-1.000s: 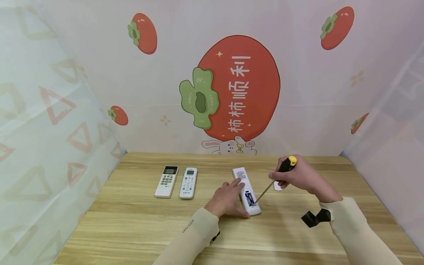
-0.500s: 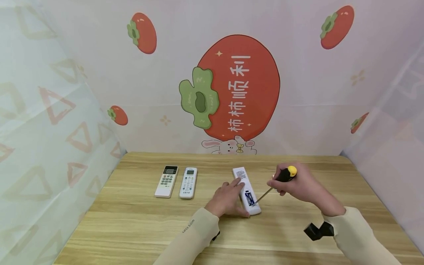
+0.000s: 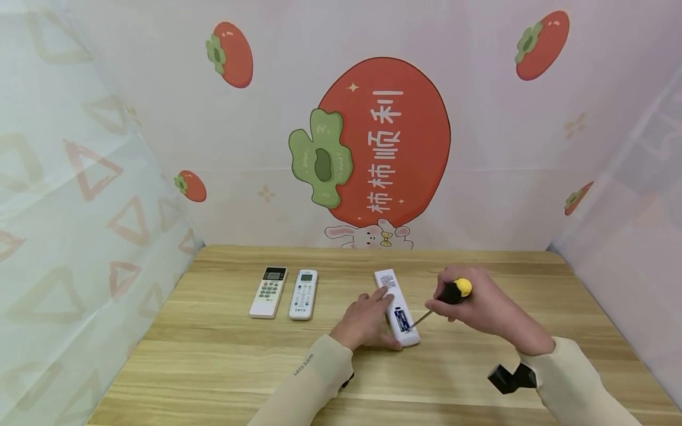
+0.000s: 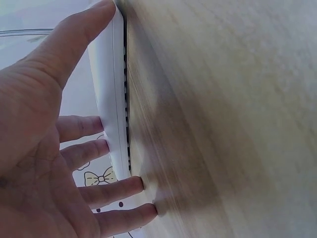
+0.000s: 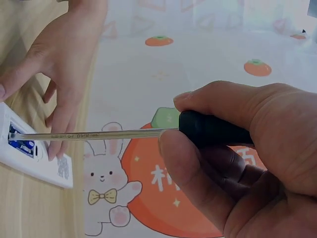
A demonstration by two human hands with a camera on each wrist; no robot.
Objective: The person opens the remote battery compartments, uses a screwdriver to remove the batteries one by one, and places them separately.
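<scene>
Table (image 3: 213, 355): spread left fingers (image 4: 81, 128) touch a remote (image 3: 399, 304) running lengthwise forward; right fingers (image 5: 213, 96) grip a screwdriver (image 5: 195, 128) pointing left

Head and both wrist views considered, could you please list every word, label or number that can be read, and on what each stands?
"柿柿顺利": large persimmon print.
"Lets", then an unclear word: left sleeve.
"150", probably: screwdriver shaft; its other lettering is blurred.
Too small or blurred to read: print on the black-topped remote control, all-white face-up remote control, face-down remote control and batteries.
</scene>
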